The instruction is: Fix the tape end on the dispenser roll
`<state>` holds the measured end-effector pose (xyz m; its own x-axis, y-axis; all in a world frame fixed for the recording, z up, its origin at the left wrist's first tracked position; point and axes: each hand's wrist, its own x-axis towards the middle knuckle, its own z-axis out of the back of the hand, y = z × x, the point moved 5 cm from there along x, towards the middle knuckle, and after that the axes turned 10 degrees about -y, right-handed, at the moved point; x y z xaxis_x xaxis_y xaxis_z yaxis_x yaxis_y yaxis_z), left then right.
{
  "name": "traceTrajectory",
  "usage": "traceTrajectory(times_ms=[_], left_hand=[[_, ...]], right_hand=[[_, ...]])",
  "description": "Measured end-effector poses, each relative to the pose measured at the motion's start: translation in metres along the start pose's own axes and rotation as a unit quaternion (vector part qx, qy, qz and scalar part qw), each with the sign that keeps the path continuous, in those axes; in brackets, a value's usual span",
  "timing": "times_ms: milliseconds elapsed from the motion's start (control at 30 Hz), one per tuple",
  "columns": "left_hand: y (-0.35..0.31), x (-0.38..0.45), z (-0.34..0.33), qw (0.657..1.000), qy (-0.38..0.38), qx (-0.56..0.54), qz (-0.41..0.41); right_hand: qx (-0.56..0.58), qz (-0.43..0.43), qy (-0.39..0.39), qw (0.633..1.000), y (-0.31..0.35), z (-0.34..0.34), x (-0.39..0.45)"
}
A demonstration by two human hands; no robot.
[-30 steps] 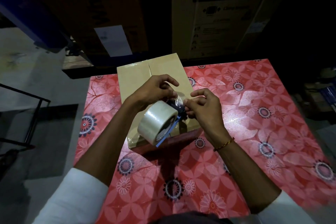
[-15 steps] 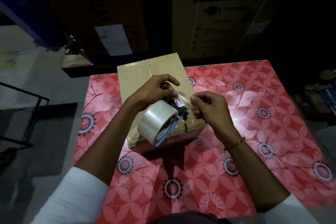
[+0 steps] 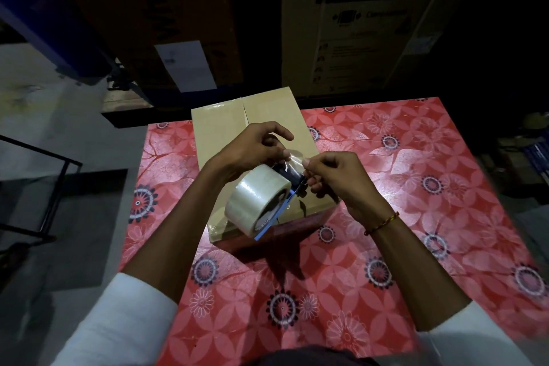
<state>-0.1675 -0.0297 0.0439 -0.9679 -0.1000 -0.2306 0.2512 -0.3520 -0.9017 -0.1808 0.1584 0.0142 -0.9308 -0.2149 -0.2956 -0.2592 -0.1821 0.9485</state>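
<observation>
Partly hidden: tape dispenser behind hands; right hand pinches tape end.

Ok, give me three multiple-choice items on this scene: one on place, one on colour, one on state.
1. Where does the cardboard box rest?
A. on the floor
B. on the flowered table
C. on a shelf

2. What colour is the tape dispenser frame?
A. blue
B. yellow
C. green

3. What does the right hand do?
A. lies flat on the table
B. pinches the loose tape end
C. hangs idle

B: the box stands on the red cloth.
A: a blue edge shows beside the tape roll, which the left hand holds.
B: fingertips close on the clear film.
</observation>
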Motion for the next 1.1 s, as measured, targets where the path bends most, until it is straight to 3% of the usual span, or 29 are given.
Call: traceTrajectory(times_ms=[633, 867, 1100], left_hand=[[-0.011, 0.008, 0.01, 0.998, 0.064, 0.009, -0.02], [-0.019, 0.014, 0.013, 0.996, 0.077, 0.042, 0.015], [-0.021, 0.016, 0.006, 0.997, -0.017, 0.069, 0.042]], right_hand=[[0.006, 0.037, -0.023, 0.999, -0.003, -0.001, -0.002], [-0.002, 0.064, -0.048, 0.997, -0.004, -0.005, -0.006], [-0.023, 0.088, -0.069, 0.993, -0.003, -0.007, -0.004]])
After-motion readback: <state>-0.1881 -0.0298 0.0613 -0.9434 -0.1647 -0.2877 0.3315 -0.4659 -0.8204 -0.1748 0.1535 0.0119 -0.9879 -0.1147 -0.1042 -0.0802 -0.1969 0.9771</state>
